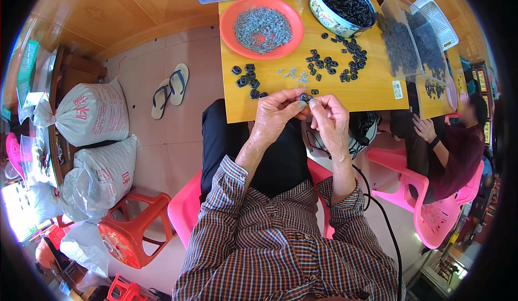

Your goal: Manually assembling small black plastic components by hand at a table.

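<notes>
Black small part (304,97) pinched between both hands; orientation indiscernible.

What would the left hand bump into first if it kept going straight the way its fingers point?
Probably the right hand: the left hand points at it, both pinching one small black part between their fingertips, so that part comes first.

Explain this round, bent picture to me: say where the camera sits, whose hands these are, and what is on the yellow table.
The camera is worn on a person's head and looks down, so edges curve. No machine here: the left hand and right hand are the wearer's own, together pinching a small black piece. On the table lie loose black pieces, small metal bits, an orange plate of grey metal parts and a round tin of black pieces. Another person sits at the right.
</notes>
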Tool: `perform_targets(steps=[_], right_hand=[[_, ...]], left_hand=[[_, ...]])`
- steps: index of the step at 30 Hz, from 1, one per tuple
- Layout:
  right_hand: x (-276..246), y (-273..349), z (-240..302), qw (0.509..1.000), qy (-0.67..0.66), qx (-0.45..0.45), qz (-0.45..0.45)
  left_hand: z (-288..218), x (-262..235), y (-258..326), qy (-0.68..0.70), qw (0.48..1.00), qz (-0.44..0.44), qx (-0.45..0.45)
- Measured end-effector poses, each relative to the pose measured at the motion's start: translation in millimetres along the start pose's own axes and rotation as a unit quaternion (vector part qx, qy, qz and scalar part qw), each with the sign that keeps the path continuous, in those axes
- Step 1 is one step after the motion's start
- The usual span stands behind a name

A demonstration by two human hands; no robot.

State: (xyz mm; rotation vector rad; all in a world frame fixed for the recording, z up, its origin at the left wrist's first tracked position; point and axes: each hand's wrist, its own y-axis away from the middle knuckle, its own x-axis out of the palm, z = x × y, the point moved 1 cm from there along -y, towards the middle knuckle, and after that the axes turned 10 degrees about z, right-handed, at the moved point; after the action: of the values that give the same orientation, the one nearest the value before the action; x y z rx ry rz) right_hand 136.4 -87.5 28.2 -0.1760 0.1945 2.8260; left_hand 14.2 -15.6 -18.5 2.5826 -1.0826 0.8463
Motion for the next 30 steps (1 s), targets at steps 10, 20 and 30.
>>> perform_targets(steps=[10,20,30], right_hand=[[-0.3,1.1,1.0,1.0,-0.003,0.001,0.004],[3.5,1.6,-0.4,1.0,-0.028,0.005,0.007],[3.2,2.2,-0.6,1.0,-0.023,-0.01,0.004]], left_hand=[[2.1,-1.4,-0.1,0.009,1.0,0.008,0.002],[2.0,-3.5,0.5,0.01,1.0,0.002,-0.008],[1.1,-3.4,1.6,0.009,1.0,0.003,-0.008]])
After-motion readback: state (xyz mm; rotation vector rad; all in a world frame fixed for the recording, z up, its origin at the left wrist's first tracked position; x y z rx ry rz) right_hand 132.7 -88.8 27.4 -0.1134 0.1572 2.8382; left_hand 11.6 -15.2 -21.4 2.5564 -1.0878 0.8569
